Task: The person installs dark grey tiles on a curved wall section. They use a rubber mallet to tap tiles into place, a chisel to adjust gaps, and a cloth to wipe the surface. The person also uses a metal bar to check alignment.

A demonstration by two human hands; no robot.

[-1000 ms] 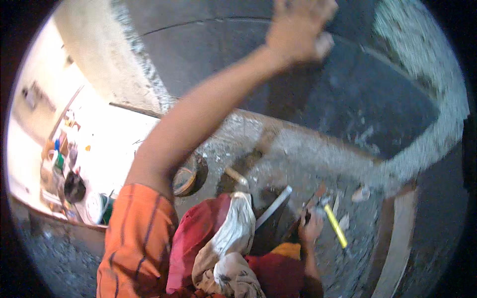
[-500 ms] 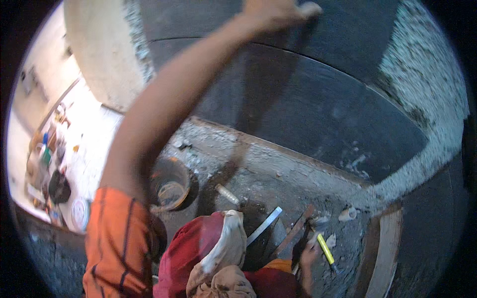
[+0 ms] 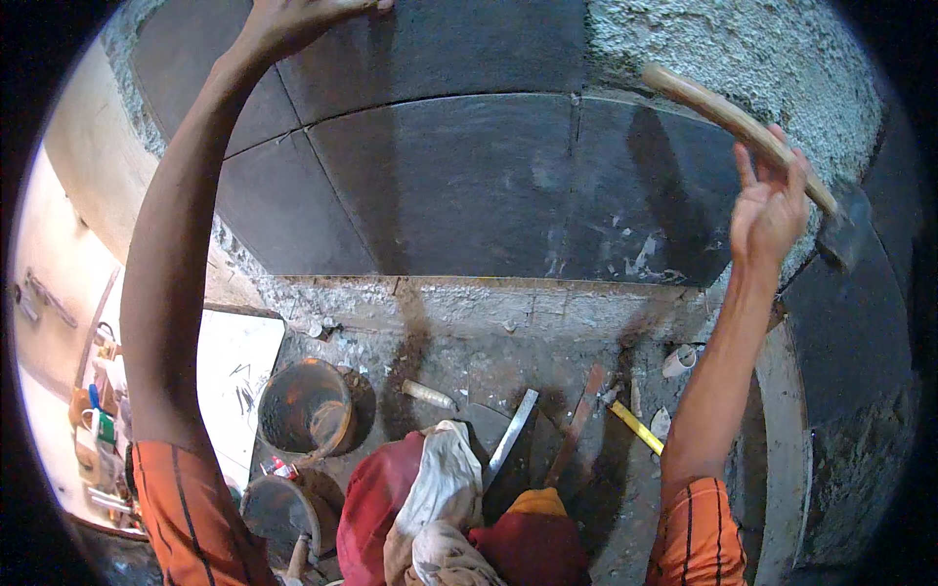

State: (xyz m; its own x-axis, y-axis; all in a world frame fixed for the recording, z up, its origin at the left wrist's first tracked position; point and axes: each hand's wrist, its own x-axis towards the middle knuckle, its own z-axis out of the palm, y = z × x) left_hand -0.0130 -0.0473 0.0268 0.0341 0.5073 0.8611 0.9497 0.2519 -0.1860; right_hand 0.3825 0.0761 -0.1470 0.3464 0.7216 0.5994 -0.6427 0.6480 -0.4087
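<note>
My left hand [image 3: 298, 21] reaches up to the dark grey wall tiles [image 3: 445, 186], fingers stretched sideways over the upper one; the top of the picture cuts part of it off. On the other side my right hand [image 3: 767, 210] is raised before the wall, fingers closed about the wooden handle of a mallet [image 3: 708, 103]. Its dark head [image 3: 848, 230] hangs at the lower right, and the handle slants up to the left. Thin joint lines run between the tiles.
Below the wall lie a yellow-handled hammer [image 3: 637, 428], a metal straight bar [image 3: 510, 439], a reddish strip [image 3: 576, 420] and a pale cylinder [image 3: 430, 395]. Two buckets [image 3: 283, 376] stand at the left. Rough plaster [image 3: 782, 49] borders the tiles; cloth [image 3: 445, 488] covers my lap.
My right hand has risen from the floor beside the yellow-handled hammer and now holds the mallet up by the wall. My left hand stays high at the tiles; the view has turned.
</note>
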